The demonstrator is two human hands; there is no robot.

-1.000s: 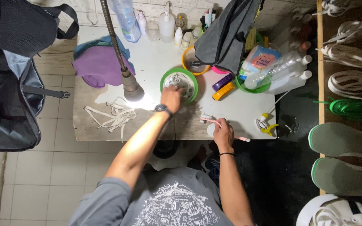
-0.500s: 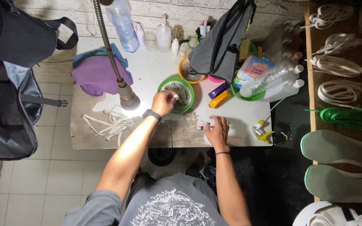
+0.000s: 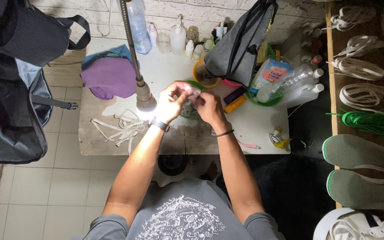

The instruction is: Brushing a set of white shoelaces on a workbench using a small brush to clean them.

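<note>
Both your hands meet above the white worktable, just over the green bowl at the table's centre. Your left hand, the one with the dark watch, and your right hand, with a thin band at the wrist, pinch a small pale object between their fingertips; it is too small to tell what it is, but each hand's fingers are pressed onto it rather than spread. The lit gooseneck lamp sits at nine o'clock from your hands, nearly touching the left one, so keep the piece turned toward that light and your knuckles off the hot head. Work low over the bowl so anything that slips lands in it. White shoelaces lie at eight o'clock, a purple cloth at ten, a grey bag at one, and a yellow-and-purple tube at three; keep your right elbow clear of it.
</note>
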